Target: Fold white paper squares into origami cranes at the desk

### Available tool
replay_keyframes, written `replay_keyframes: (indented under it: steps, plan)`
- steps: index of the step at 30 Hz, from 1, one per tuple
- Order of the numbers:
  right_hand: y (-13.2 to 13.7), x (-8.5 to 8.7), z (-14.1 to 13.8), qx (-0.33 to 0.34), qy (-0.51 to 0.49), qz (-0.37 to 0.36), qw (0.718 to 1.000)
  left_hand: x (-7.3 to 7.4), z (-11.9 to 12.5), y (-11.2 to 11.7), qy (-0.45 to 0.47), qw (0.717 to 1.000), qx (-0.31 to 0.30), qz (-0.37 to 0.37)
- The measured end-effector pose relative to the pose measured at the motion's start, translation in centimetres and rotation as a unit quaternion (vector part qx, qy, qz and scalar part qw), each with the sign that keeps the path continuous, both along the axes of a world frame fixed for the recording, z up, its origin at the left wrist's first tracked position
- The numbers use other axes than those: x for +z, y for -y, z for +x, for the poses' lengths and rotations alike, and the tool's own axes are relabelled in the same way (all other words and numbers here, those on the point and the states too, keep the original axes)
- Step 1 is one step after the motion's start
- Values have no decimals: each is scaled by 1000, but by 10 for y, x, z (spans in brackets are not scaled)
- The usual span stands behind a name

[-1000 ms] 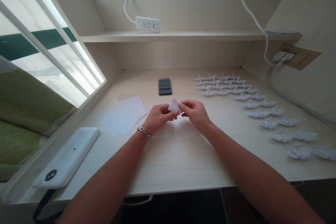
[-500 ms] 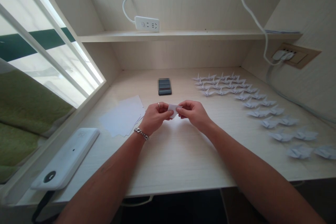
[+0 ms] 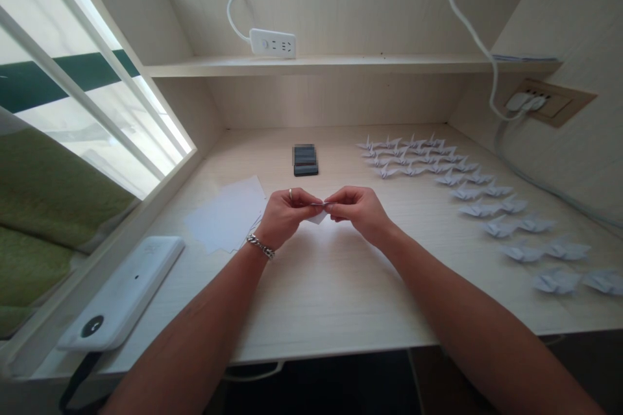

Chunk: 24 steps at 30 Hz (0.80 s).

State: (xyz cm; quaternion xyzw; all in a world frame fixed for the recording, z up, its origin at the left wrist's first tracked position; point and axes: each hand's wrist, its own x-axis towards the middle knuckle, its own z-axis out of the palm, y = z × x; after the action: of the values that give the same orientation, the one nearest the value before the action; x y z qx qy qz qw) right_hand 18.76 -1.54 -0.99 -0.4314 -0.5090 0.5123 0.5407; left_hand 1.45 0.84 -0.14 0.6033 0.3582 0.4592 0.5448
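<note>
Over the middle of the desk, a small folded piece of white paper is pinched between my two hands. My left hand, with a ring and a chain bracelet, grips its left side between thumb and fingers. On the other side, my right hand pinches it with thumb and forefinger, the fingertips of both hands nearly touching. Most of the paper is hidden by the fingers; a pointed white part hangs below them. Left of my left hand lies a loose stack of white paper sheets.
Several rows of folded paper cranes stand along the right side of the desk. A dark small box lies beyond my hands. At the left edge rests a white power bank with a black strap. A power strip sits on the shelf.
Both hands have turned the paper, so its flat face no longer shows upward and a point shows beneath the fingers. The fingertips have come closer together.
</note>
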Motion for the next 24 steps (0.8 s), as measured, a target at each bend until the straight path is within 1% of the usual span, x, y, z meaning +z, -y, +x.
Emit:
replay_keyframes:
  steps: [4,7,12,14,16,19,21,24]
  plan:
    - [1,3,-1,2,-40,-28,999,-1,0,-1,22,1000,-5,-10]
    - [1,4,-1,-8,-42,-32,999,2,0,1,9,1000,-9,-12]
    - [0,2,0,-20,-35,-24,999,7,1,4,-5,999,-39,-34]
    - [-1,1,0,-19,-29,-16,999,6,1,4,-6,999,-32,-26]
    - [-1,1,0,-14,-23,-10,1000,5,1,3,-12,1000,-10,-8]
    - [-1,1,0,7,-25,-29,999,5,1,3,-29,999,16,9]
    - [0,3,1,16,-35,-43,998,6,1,3,-32,999,22,14]
    - [1,4,1,8,-47,-45,998,8,0,4,-27,999,22,20]
